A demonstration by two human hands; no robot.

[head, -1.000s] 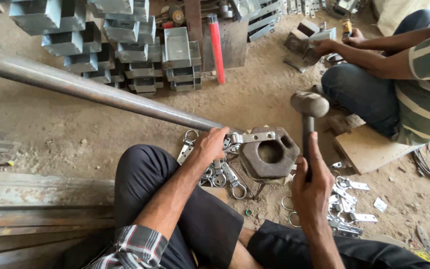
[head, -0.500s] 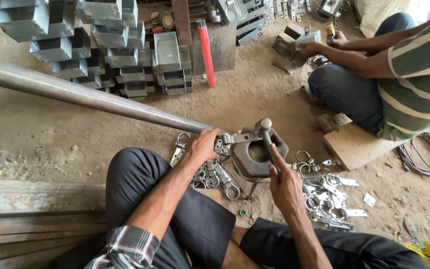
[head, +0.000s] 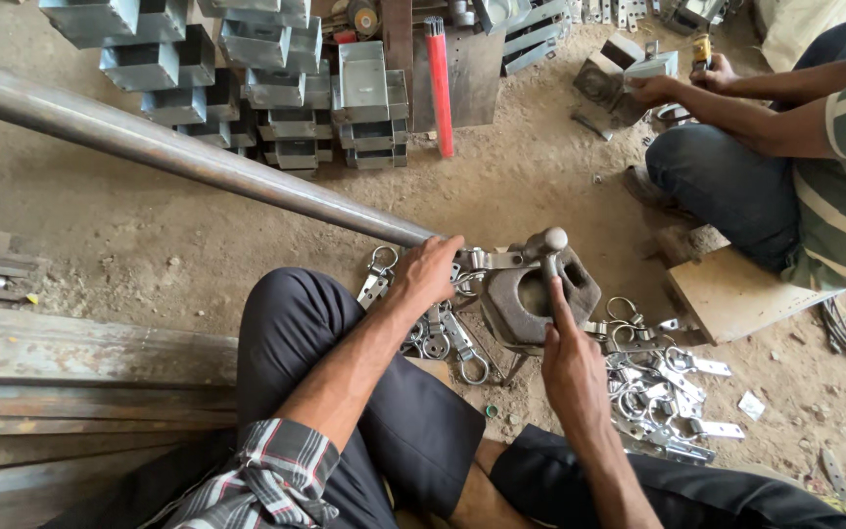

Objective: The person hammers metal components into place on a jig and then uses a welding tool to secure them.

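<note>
Grey metal boxes (head: 276, 98) are stacked open side up on the dirt far behind the heavy iron block (head: 539, 299), and what is in them cannot be seen. A hammer (head: 548, 247) is held by the right hand (head: 572, 367), fingers wrapped tight round the handle, with its head down on a flat metal clasp (head: 497, 259) that lies across the back edge of the block. The clasp is pinned at its left end by the left hand (head: 429, 269), fingers curled down on it, a long steel pipe (head: 188, 157) runs off to the left of the block, and a pile of shiny clasps (head: 663, 387) lies just right of it.
</note>
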